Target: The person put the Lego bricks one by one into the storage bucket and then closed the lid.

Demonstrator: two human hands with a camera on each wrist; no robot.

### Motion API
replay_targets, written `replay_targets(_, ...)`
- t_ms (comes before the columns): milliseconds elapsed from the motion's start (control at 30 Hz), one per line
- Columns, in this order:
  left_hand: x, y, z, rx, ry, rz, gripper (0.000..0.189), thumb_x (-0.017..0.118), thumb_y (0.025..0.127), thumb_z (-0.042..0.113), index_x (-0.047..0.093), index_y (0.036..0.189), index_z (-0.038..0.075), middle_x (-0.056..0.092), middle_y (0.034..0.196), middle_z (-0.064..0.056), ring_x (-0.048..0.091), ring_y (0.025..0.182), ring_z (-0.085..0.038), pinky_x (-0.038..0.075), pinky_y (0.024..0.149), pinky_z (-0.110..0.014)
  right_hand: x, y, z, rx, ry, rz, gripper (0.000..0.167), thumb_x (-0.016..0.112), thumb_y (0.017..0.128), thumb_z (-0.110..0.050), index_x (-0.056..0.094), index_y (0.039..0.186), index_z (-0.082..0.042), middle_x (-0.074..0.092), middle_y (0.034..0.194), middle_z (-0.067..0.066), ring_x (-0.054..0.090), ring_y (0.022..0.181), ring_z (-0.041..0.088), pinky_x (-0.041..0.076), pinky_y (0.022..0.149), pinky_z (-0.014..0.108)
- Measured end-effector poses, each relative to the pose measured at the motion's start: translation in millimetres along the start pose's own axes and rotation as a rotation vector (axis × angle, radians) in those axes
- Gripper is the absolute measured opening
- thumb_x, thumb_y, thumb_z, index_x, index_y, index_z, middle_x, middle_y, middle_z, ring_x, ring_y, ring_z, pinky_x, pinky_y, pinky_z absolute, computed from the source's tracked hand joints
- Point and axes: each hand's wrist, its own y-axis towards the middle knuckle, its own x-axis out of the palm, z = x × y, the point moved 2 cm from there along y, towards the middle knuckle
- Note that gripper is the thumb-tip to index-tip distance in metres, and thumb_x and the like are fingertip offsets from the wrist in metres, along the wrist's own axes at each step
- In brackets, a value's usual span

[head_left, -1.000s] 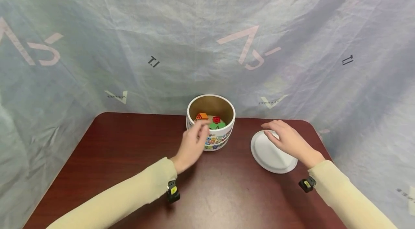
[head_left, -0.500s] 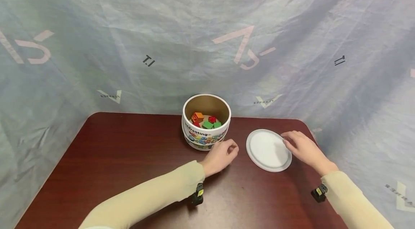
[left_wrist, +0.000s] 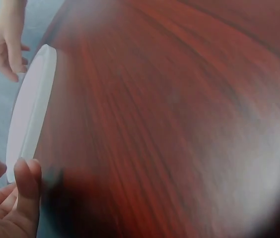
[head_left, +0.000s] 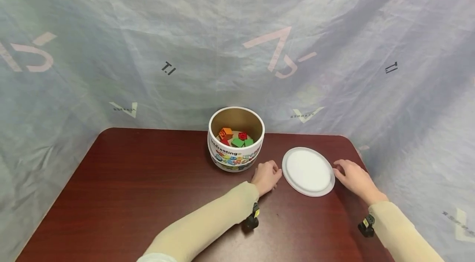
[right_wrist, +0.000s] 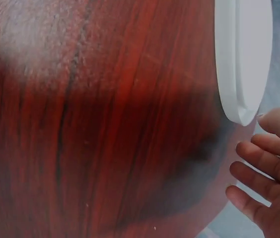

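Note:
A round white lid [head_left: 308, 171] with a raised inner disc lies flat on the dark red wooden table, right of centre. At its left edge is my left hand [head_left: 265, 177], fingers loosely bent; in the left wrist view its fingertips [left_wrist: 27, 171] come right up to the rim. On the opposite side my right hand [head_left: 354, 178] hovers by the lid's right edge. In the right wrist view its thumb is close to the rim and the other fingers [right_wrist: 251, 178] are spread apart. Neither hand grips anything.
A white bucket [head_left: 234, 159] with colourful letter print stands at the back, left of the lid. Inside it are orange, red and green blocks [head_left: 238, 142]. A grey printed cloth [head_left: 208, 47] hangs behind and beside the table [head_left: 148, 179].
My left hand has moved right, from in front of the bucket to the lid's left edge. My right hand has drawn back from over the lid to its right side.

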Motion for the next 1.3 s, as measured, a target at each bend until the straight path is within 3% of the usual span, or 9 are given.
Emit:
replay_targets(333,22.2,9.7,10.8,-0.088,-0.027,0.095,0.014,0.065,0.101,0.017,0.068,0.089,0.011,0.057,0.048,0.008,0.055,0.038,-0.005,0.049,0.054,-0.020,13,0.6,1,0.070,-0.044,-0.009,0.025,0.070,0.097,-0.010,0.068,0.113,0.009,0.066,0.093,0.018,0.063,0.078,0.029,0.056,0.064,0.053)
replay_targets(567,22.7,14.8,9.7,-0.140,-0.056,0.132,0.019,0.068,0.100,0.017,0.065,0.082,0.012,0.057,0.045,0.005,0.056,0.036,-0.006,0.053,0.060,-0.022,15,0.3,-1,0.129,-0.041,-0.037,0.024,0.071,0.096,-0.013,0.070,0.111,0.006,0.067,0.088,0.013,0.059,0.073,0.023,0.055,0.061,0.048)
replay_targets(733,24.9,20.5,7.8,-0.137,-0.063,0.124,0.023,0.069,0.100,0.017,0.063,0.079,0.011,0.056,0.045,0.005,0.057,0.036,-0.006,0.053,0.055,-0.021,13,0.2,-1,0.164,-0.026,-0.028,0.021,0.070,0.096,-0.012,0.070,0.108,0.005,0.069,0.084,0.012,0.061,0.069,0.023,0.054,0.059,0.048)
replay_targets(1067,25.7,23.8,10.9,-0.162,-0.039,0.093,0.022,0.070,0.099,0.016,0.061,0.079,0.011,0.058,0.048,0.003,0.060,0.039,-0.008,0.054,0.061,-0.023,11,-3.3,-4,0.204,-0.013,-0.023,0.017,0.069,0.097,-0.012,0.070,0.103,0.003,0.068,0.081,0.012,0.058,0.065,0.022,0.051,0.057,0.045)
replay_targets(1300,18.6,23.9,15.3,-0.169,-0.006,0.072,0.028,0.072,0.094,0.009,0.057,0.070,0.011,0.058,0.046,0.002,0.062,0.041,-0.009,0.050,0.056,-0.021,6,-6.4,-11,0.186,-0.014,-0.019,0.018,0.068,0.096,-0.012,0.069,0.104,0.005,0.068,0.082,0.012,0.059,0.065,0.022,0.052,0.057,0.046)
